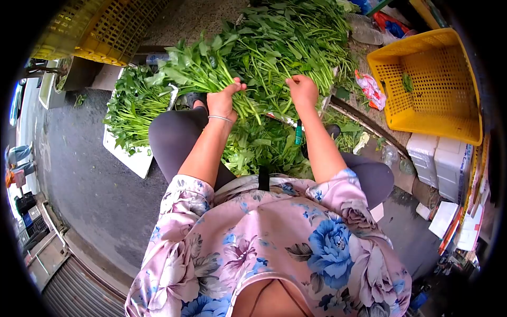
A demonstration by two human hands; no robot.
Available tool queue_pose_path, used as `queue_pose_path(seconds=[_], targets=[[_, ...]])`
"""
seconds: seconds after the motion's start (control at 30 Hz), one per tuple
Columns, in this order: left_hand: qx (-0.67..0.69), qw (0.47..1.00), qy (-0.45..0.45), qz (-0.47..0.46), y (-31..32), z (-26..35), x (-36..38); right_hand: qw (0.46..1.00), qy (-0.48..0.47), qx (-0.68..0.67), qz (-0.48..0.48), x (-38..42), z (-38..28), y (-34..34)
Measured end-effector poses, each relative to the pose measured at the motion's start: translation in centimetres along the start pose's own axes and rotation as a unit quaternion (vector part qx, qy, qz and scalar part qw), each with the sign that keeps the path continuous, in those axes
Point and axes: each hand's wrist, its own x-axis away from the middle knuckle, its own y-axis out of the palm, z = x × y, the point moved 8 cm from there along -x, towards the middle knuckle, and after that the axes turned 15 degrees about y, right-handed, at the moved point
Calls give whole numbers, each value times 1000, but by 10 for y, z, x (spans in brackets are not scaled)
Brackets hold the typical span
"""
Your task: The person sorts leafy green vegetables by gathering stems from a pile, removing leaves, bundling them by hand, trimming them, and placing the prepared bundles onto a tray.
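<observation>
My left hand (pixel 224 100) is closed around the stems of a bunch of water spinach (pixel 198 68), whose leaves point up and to the left. To its right, my right hand (pixel 303 94) is closed in a pinch at the edge of the big heap of water spinach (pixel 285 37), with a thin stem at its fingertips. Cut stem ends stick out below my left hand. Another pile of water spinach (pixel 140 100) lies on a white board (pixel 127 156) at the left. Loose leaves (pixel 264 145) lie between my knees.
A yellow plastic crate (pixel 391 113) stands tilted at the right, one leaf inside. White foam boxes (pixel 422 158) sit below it. More yellow crates (pixel 111 31) are at the upper left. A green-handled tool (pixel 299 132) is by my right forearm. People stand far left.
</observation>
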Motion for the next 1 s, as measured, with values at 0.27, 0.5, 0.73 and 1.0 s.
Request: queue_pose_path(seconds=[0.27,0.5,0.73,1.0], targets=[[41,995,-76,57,-5,-18,16,932,-33,-357,-50,120,-12,-62],[-39,997,-31,-65,23,-11,53,970,-159,-180,42,113,-33,-51],[-61,994,31,90,-11,1,33,964,-242,-105,24,96,-50,-16],[-21,991,23,128,-21,1,11,998,-54,1,20,15,-11,34]])
